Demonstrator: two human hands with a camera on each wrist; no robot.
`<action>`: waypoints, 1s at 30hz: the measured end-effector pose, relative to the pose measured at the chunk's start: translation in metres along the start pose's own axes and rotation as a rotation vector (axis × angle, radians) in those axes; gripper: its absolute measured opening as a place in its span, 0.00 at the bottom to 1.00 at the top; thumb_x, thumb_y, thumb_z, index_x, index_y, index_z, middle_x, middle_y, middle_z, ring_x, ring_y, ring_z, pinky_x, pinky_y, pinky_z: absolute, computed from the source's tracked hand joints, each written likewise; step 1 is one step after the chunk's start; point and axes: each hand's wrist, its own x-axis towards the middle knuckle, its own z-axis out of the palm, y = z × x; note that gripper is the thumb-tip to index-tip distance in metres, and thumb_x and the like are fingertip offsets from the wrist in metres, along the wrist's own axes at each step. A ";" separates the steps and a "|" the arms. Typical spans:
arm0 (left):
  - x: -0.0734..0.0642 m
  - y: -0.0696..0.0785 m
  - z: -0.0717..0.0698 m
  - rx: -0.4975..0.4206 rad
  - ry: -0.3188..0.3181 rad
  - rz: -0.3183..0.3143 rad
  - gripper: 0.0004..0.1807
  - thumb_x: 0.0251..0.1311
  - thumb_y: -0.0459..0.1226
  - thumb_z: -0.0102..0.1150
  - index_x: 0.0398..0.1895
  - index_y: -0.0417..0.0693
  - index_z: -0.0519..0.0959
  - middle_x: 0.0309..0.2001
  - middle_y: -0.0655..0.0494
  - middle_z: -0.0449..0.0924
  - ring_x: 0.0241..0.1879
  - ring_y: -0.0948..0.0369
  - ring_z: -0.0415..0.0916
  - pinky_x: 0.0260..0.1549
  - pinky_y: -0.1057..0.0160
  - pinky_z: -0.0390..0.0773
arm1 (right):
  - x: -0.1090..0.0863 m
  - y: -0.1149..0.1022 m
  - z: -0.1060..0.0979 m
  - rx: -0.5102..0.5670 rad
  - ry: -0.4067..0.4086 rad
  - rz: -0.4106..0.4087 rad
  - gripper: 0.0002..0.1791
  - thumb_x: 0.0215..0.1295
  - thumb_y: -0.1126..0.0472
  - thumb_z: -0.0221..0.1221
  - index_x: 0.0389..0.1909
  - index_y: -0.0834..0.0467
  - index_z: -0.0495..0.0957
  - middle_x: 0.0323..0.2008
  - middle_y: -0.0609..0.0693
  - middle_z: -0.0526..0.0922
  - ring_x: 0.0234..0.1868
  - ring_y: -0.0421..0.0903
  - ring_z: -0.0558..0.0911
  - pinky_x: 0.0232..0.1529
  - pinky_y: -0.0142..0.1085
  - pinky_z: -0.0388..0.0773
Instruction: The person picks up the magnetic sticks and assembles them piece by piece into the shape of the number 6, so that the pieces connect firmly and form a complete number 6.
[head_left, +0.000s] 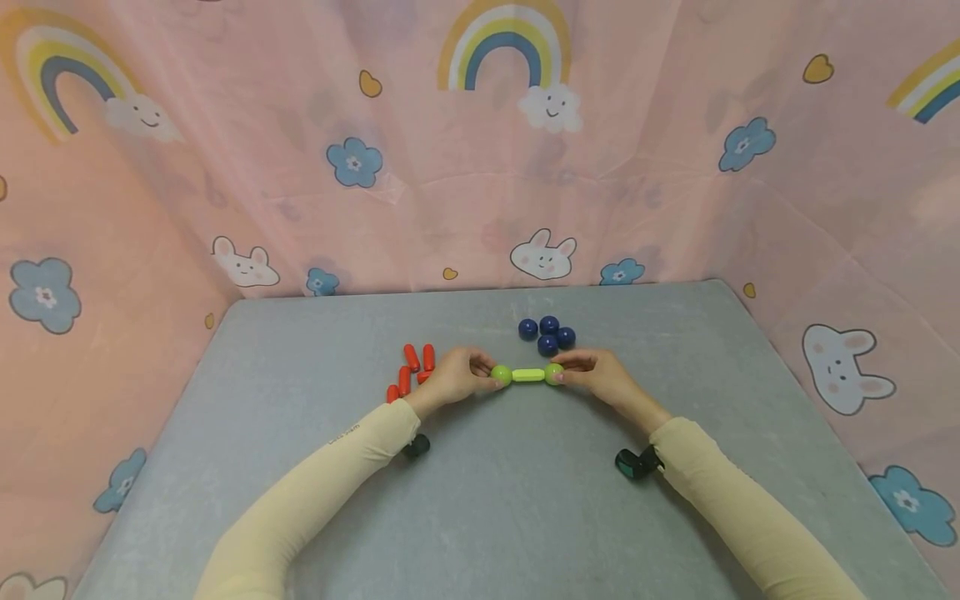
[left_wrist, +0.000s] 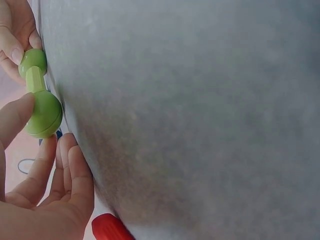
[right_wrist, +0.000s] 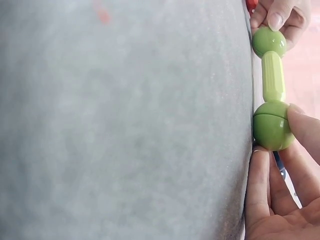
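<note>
Cream fabric sleeves (head_left: 322, 479) lie nearest us, black devices (head_left: 636, 463) at their cuffs. Our left hand (head_left: 453, 375) pinches one glossy green ball (head_left: 504, 375), our right hand (head_left: 603, 382) a matching green ball (head_left: 552, 372), each grip ball-wide; a yellow-green ribbed rod (head_left: 528, 375) joins them around the grey table's (head_left: 495, 508) middle. Four dark-blue balls (head_left: 549, 326) sit just beyond our right hand, while our left hand and sleeve partly block the red cylinders (head_left: 405, 381).
</note>
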 end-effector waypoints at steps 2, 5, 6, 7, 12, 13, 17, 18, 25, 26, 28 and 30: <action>0.000 0.000 0.000 -0.001 -0.001 -0.002 0.17 0.53 0.40 0.74 0.45 0.44 0.84 0.42 0.52 0.85 0.40 0.62 0.79 0.37 0.70 0.79 | 0.000 0.000 0.000 -0.003 0.002 -0.001 0.22 0.61 0.53 0.68 0.55 0.56 0.82 0.55 0.57 0.84 0.48 0.41 0.81 0.47 0.29 0.77; -0.001 0.001 0.000 -0.004 0.002 -0.001 0.17 0.53 0.40 0.74 0.45 0.44 0.84 0.42 0.51 0.85 0.40 0.62 0.80 0.38 0.69 0.79 | 0.000 0.000 0.000 -0.009 0.006 -0.003 0.22 0.61 0.53 0.68 0.55 0.56 0.82 0.55 0.57 0.84 0.49 0.42 0.81 0.48 0.30 0.77; -0.001 0.002 0.000 -0.006 0.002 -0.001 0.17 0.53 0.40 0.74 0.45 0.44 0.84 0.42 0.52 0.85 0.40 0.62 0.80 0.38 0.70 0.79 | 0.000 -0.001 0.000 -0.012 0.007 -0.004 0.22 0.61 0.53 0.68 0.55 0.56 0.82 0.55 0.57 0.84 0.49 0.43 0.81 0.48 0.30 0.77; -0.001 0.002 0.000 -0.008 0.003 -0.002 0.16 0.53 0.40 0.74 0.44 0.44 0.84 0.41 0.52 0.85 0.40 0.62 0.79 0.37 0.70 0.78 | 0.000 -0.001 0.000 -0.012 0.006 -0.003 0.22 0.61 0.53 0.68 0.55 0.56 0.82 0.55 0.57 0.83 0.49 0.43 0.81 0.48 0.30 0.77; 0.000 0.001 0.000 -0.010 0.003 -0.003 0.16 0.53 0.40 0.74 0.44 0.45 0.85 0.41 0.52 0.85 0.40 0.63 0.79 0.37 0.71 0.77 | 0.000 -0.001 0.001 -0.010 0.006 -0.002 0.22 0.61 0.53 0.68 0.55 0.56 0.82 0.55 0.57 0.83 0.49 0.43 0.81 0.48 0.31 0.77; 0.000 0.001 0.000 -0.010 0.003 -0.003 0.16 0.53 0.40 0.74 0.44 0.44 0.85 0.41 0.52 0.85 0.40 0.63 0.79 0.37 0.71 0.77 | 0.000 -0.001 0.001 -0.009 0.006 -0.001 0.22 0.61 0.53 0.68 0.55 0.56 0.82 0.55 0.57 0.83 0.49 0.43 0.81 0.48 0.31 0.77; 0.000 0.001 0.000 -0.007 0.001 -0.006 0.16 0.53 0.40 0.74 0.44 0.45 0.84 0.41 0.52 0.85 0.40 0.63 0.79 0.36 0.71 0.77 | 0.000 0.000 0.000 -0.014 0.007 0.001 0.22 0.61 0.53 0.68 0.55 0.56 0.82 0.55 0.57 0.83 0.49 0.43 0.81 0.48 0.31 0.77; 0.000 0.000 0.000 -0.008 0.001 -0.006 0.16 0.53 0.40 0.74 0.44 0.45 0.84 0.41 0.52 0.85 0.39 0.63 0.79 0.36 0.71 0.77 | 0.000 -0.001 0.000 -0.015 0.007 0.002 0.22 0.61 0.53 0.68 0.55 0.56 0.82 0.55 0.57 0.83 0.49 0.44 0.81 0.48 0.31 0.77; -0.001 -0.001 -0.002 -0.029 -0.003 0.006 0.17 0.54 0.39 0.73 0.46 0.44 0.84 0.42 0.51 0.85 0.39 0.63 0.79 0.36 0.70 0.78 | 0.000 -0.002 0.000 -0.027 0.005 0.004 0.22 0.61 0.53 0.68 0.55 0.56 0.82 0.55 0.57 0.83 0.51 0.46 0.81 0.48 0.31 0.77; -0.002 0.000 -0.003 -0.033 -0.006 0.004 0.17 0.54 0.39 0.73 0.46 0.44 0.84 0.42 0.51 0.85 0.40 0.63 0.79 0.37 0.70 0.78 | -0.001 -0.002 0.000 -0.030 0.004 0.003 0.22 0.61 0.53 0.68 0.55 0.56 0.82 0.55 0.57 0.84 0.51 0.46 0.81 0.48 0.31 0.77; -0.004 0.001 -0.006 -0.048 -0.008 -0.004 0.18 0.54 0.40 0.73 0.47 0.44 0.84 0.43 0.51 0.85 0.40 0.63 0.80 0.38 0.69 0.79 | 0.000 -0.001 0.001 -0.034 0.004 0.001 0.22 0.61 0.52 0.68 0.55 0.56 0.82 0.55 0.57 0.84 0.51 0.45 0.81 0.48 0.31 0.77; -0.006 0.001 -0.010 -0.067 -0.006 -0.011 0.19 0.53 0.40 0.74 0.47 0.44 0.84 0.43 0.51 0.85 0.41 0.62 0.80 0.40 0.68 0.79 | 0.000 0.000 0.001 -0.032 0.002 -0.001 0.22 0.61 0.52 0.68 0.55 0.56 0.82 0.55 0.57 0.84 0.51 0.45 0.81 0.48 0.31 0.77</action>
